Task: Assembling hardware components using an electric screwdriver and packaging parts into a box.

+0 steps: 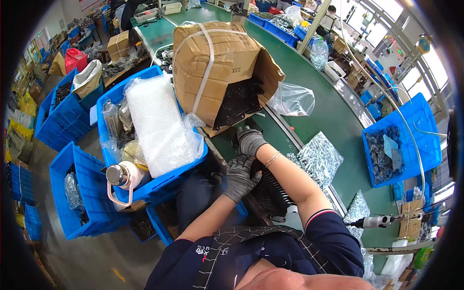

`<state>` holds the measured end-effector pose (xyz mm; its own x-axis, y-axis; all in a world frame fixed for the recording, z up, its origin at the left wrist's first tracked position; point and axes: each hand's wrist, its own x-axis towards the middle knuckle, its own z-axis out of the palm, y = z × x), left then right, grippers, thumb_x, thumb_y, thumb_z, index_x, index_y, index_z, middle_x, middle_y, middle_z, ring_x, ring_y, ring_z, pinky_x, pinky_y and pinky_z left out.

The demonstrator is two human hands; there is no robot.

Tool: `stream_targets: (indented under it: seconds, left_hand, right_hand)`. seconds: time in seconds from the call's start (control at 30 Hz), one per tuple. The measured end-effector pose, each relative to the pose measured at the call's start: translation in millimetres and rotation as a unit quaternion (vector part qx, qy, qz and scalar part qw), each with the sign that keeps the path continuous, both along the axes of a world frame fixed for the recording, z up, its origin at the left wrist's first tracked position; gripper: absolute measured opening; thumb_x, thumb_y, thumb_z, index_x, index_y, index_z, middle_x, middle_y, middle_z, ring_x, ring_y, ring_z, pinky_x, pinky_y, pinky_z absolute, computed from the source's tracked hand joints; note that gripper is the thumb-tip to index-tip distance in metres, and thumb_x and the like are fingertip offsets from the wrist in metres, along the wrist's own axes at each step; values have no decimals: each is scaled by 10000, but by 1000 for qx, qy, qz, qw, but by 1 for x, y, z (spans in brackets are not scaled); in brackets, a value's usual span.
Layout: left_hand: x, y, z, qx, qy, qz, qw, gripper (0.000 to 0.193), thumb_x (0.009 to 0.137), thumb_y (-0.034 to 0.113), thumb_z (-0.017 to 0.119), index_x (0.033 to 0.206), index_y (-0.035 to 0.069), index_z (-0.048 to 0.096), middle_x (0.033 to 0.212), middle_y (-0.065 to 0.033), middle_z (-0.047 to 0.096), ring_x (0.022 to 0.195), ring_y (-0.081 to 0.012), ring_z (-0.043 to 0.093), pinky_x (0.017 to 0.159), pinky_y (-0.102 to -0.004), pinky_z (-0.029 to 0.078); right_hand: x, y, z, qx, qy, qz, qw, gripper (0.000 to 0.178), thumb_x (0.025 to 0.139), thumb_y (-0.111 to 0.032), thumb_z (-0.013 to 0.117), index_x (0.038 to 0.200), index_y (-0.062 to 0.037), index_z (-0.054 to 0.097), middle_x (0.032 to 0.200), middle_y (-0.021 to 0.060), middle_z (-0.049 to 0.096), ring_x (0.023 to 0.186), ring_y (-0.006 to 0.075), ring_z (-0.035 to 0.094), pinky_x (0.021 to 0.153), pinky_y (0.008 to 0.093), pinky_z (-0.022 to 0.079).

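blue bin at left holds a bagged bundle; beside it, a larger blue bin carries bubble wrap and a metal-capped flask. a strapped cardboard box stands open toward the person, with black parts in its mouth. below it, the left hand, gray-gloved, has its fingers together and thumb apart; whether its grip holds anything, i cannot tell. the right hand, also gloved, is curled just below the box's opening, its grip's contents hidden. further right, on the green surface, lie a clear bag and bagged silver hardware, then another blue bin.
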<state>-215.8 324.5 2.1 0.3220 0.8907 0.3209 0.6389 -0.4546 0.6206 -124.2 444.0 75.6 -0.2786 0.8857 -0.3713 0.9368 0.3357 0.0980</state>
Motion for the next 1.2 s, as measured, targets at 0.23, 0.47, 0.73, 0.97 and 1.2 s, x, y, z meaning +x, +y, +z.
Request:
stream_targets:
  seconds: [0.23,0.47,0.73,0.97,1.2]
  left_hand:
    - [1,-1,-1,85,-32,49,995,616,724,432,686,1209,64,594,1191,-179,568,1099,-365,515,973,-491,370]
    - [2,-4,5,102,-9,63,993,614,734,422,688,1220,64,571,1223,-181,548,1139,-370,497,1026,-495,333]
    - [4,-2,-8,74,-33,50,995,589,733,432,686,1186,72,573,1281,-191,498,1205,-389,435,1060,-525,288]
    - [-4,-1,7,175,19,85,981,564,728,455,686,1135,73,608,1260,-196,513,1194,-387,451,1058,-529,286]
    - [-5,4,2,103,2,7,995,584,739,475,677,1150,66,609,1268,-198,504,1160,-391,478,1044,-519,304]
  right_hand:
    - [12,-9,8,50,-65,24,996,499,749,-397,668,1055,-2,680,1085,215,660,1063,367,612,895,447,494]
    - [55,4,3,-26,32,0,999,399,770,-360,654,1009,-43,695,968,182,687,922,346,656,823,426,510]
    - [107,-5,-31,-4,417,-116,902,253,739,-194,726,943,-52,681,832,134,674,770,303,647,732,372,516]
    - [101,-30,-7,41,327,118,937,290,736,-229,761,965,-72,675,937,116,659,867,280,637,772,373,507]
    - [99,-4,-9,211,172,-46,961,428,774,-377,717,1026,-37,655,943,173,646,925,332,631,794,439,497]
